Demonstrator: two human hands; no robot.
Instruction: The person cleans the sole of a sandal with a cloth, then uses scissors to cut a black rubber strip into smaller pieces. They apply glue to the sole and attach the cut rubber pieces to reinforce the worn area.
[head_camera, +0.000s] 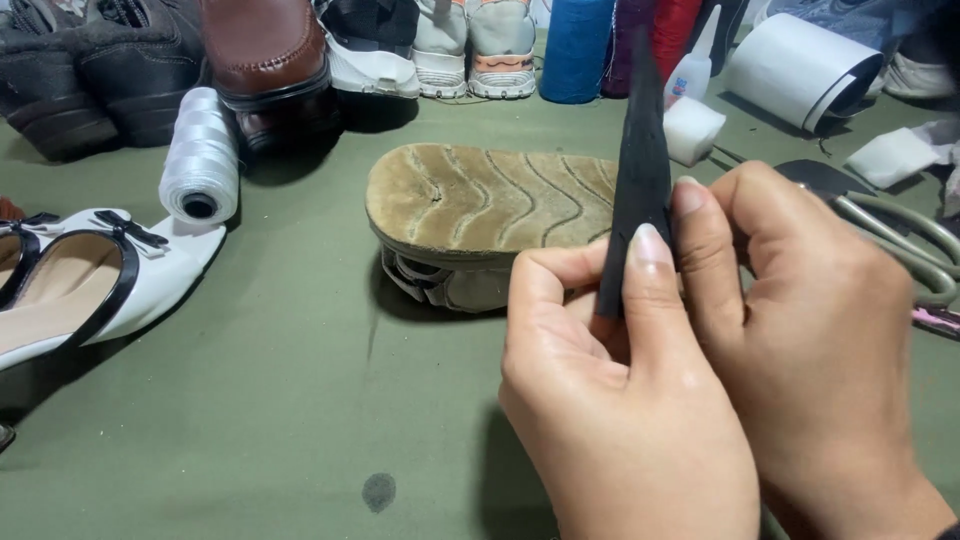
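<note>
**Two hands pinch a dark strip upright over an upturned sandal**

Both hands meet in front of the person. The left hand (620, 420) curls closed, its thumb pressed against the lower part of a thin black strip (636, 170), perhaps rubber, that stands almost vertical. The right hand (810, 340) closes on the same piece from the other side, thumb tip flat on its edge. Held between the two thumbs like this, the strip is steadied at eye level, edge toward the camera, which seems meant for looking along it or flexing it.

Just behind the hands lies a sandal (480, 225) turned sole-up on the green work surface (280, 400), its worn, wavy tread exposed and its straps tucked beneath. The strip rises in front of the sole's right end and hides part of it.

A white thread spool (200, 160) lies to the left near a white flat shoe with a black bow (90, 280). A brown shoe (265, 50) and other footwear line the far edge, beside a blue thread cone (577, 50) and a small glue bottle (692, 70). Scissors (890, 230) lie right of the hands, partly covered by the right wrist.
</note>
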